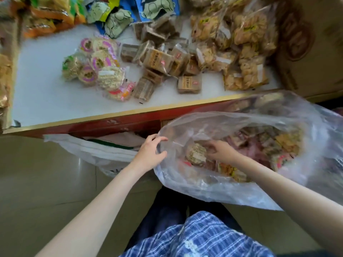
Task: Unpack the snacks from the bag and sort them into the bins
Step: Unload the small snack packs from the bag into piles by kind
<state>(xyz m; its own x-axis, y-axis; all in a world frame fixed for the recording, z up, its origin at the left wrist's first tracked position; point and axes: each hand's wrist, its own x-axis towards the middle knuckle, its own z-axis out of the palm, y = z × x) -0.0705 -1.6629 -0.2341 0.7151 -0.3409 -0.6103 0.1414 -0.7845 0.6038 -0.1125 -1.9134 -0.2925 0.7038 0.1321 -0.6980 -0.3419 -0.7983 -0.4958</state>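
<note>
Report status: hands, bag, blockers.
Left hand grips rim of clear bag, holding it open. Right hand inside on round snack pack; grip unclear. No blockers.

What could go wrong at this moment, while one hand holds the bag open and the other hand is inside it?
1. The left hand grips only the thin rim of the clear plastic bag; if it slips, the opening may collapse over the right hand.
2. The bag seems to hang off the table edge, so packets might spill to the floor.
3. The round snack packets and brown square packets lie close together and could get mixed.
</note>
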